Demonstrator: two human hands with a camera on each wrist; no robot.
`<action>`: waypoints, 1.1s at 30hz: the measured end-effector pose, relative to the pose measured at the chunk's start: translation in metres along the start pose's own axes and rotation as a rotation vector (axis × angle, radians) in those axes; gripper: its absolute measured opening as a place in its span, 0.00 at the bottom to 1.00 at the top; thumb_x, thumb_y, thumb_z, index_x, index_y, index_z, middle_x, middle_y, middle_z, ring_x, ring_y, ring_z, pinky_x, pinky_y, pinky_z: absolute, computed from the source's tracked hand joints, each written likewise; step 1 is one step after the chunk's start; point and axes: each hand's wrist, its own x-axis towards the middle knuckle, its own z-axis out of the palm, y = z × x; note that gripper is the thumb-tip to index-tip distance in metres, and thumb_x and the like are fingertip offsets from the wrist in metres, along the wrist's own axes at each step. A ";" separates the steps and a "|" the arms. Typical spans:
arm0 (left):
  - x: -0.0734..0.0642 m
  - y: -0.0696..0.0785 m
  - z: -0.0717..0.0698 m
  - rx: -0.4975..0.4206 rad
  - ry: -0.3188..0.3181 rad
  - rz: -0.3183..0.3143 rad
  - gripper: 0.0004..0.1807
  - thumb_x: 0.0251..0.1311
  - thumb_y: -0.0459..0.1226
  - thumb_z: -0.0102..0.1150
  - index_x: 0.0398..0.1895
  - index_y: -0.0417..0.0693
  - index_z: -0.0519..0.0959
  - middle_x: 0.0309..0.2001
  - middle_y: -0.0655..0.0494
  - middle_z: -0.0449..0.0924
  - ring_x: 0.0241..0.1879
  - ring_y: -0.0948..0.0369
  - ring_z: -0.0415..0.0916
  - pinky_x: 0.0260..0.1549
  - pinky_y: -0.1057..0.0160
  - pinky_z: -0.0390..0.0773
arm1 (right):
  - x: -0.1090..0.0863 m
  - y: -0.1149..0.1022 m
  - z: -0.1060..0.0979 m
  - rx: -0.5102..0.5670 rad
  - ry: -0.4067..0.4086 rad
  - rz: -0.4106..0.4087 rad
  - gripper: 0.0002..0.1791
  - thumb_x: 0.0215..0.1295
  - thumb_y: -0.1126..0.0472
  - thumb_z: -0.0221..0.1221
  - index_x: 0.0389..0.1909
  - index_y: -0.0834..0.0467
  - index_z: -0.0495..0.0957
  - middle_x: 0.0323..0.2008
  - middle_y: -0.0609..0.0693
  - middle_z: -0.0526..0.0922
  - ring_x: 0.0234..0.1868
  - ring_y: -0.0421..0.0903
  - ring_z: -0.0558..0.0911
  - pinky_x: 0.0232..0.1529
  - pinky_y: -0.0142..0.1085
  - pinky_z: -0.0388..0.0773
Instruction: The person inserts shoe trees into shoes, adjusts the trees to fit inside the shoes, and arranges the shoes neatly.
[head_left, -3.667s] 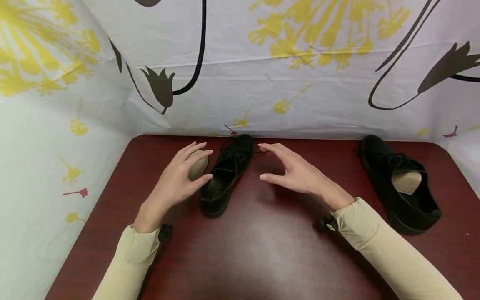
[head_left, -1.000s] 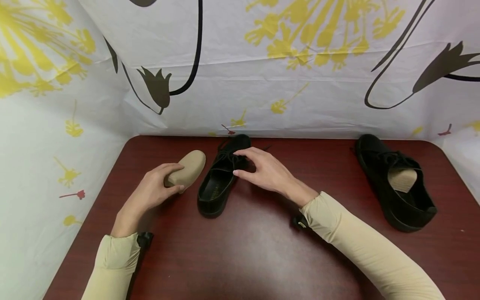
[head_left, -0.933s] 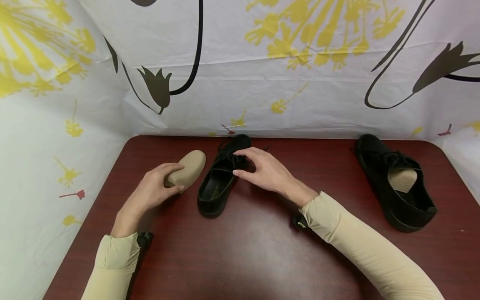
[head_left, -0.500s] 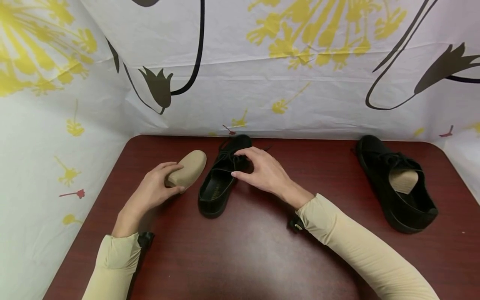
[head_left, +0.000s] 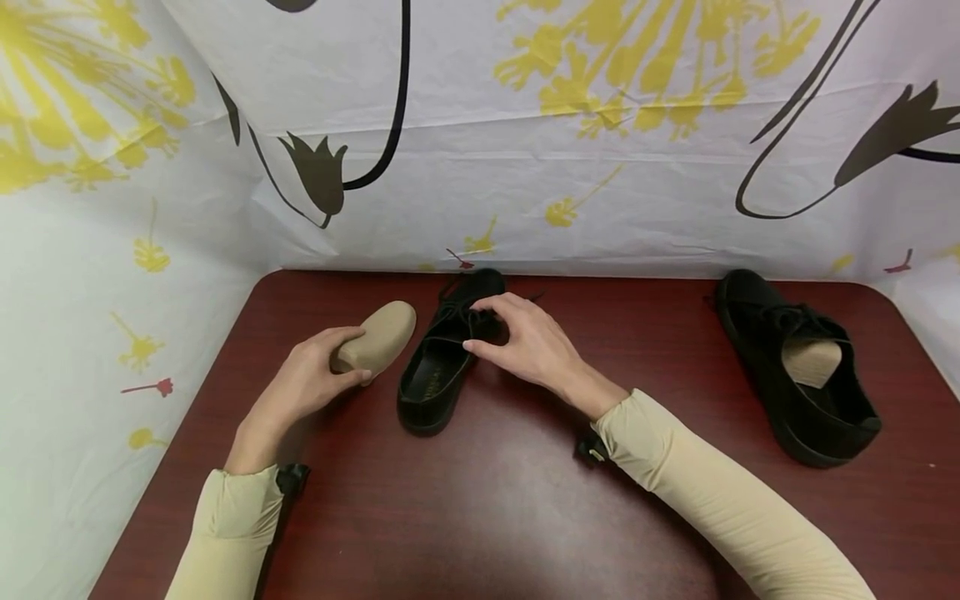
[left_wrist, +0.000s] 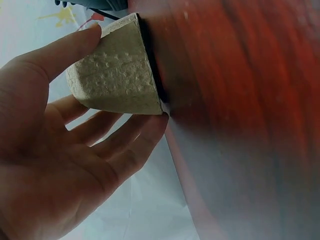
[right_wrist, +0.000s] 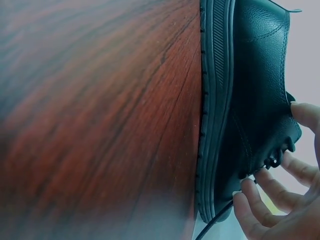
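Note:
My left hand [head_left: 303,375] grips the near end of a beige moulded shoe insert [head_left: 390,325] lying left of a black lace-up shoe [head_left: 431,396]. In the left wrist view, thumb and fingers span the two sides of the insert [left_wrist: 117,75], whose blunt, dimpled end faces the camera close by the table. My right hand [head_left: 536,342] holds the shoe at its lacing. Seen from the right wrist, the thumb is on the edge of the opening of the shoe [right_wrist: 250,75] and the fingers are at the laces. The shoe stands upright, its opening showing the bare insole.
A second black lace-up shoe [head_left: 780,408] stands at the right of the dark red table [head_left: 510,508], with a similar beige insert [head_left: 812,362] inside. A patterned white cloth [head_left: 465,175] hangs along the back and sides.
Since the earliest frame, my left hand has come down and left onto the insert, and my right hand has moved left onto the shoe. Over the last second both stay nearly still.

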 end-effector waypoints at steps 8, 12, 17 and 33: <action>0.000 0.001 0.000 -0.023 -0.014 -0.031 0.32 0.65 0.42 0.65 0.69 0.39 0.69 0.67 0.40 0.69 0.68 0.44 0.64 0.64 0.43 0.64 | 0.000 0.001 0.001 0.001 -0.005 0.002 0.29 0.62 0.38 0.64 0.61 0.45 0.76 0.58 0.43 0.77 0.53 0.45 0.78 0.52 0.42 0.76; 0.000 0.002 -0.001 -0.038 -0.014 -0.052 0.32 0.68 0.43 0.61 0.70 0.38 0.66 0.68 0.39 0.67 0.68 0.43 0.63 0.63 0.42 0.64 | 0.001 0.001 0.002 0.009 -0.005 0.001 0.29 0.62 0.39 0.64 0.61 0.45 0.76 0.58 0.43 0.77 0.53 0.44 0.78 0.53 0.42 0.75; 0.001 0.002 -0.002 -0.047 0.009 -0.044 0.32 0.68 0.41 0.61 0.70 0.36 0.65 0.67 0.37 0.67 0.68 0.42 0.63 0.63 0.42 0.64 | 0.001 0.002 0.002 0.014 -0.001 0.002 0.29 0.62 0.39 0.64 0.61 0.45 0.76 0.58 0.43 0.76 0.53 0.44 0.79 0.53 0.42 0.75; 0.001 0.003 0.002 -0.031 0.146 0.043 0.29 0.64 0.42 0.67 0.65 0.41 0.73 0.62 0.43 0.74 0.63 0.45 0.69 0.58 0.42 0.69 | 0.000 0.002 0.002 0.027 0.012 0.001 0.29 0.61 0.38 0.65 0.61 0.45 0.76 0.57 0.42 0.76 0.53 0.44 0.77 0.54 0.42 0.74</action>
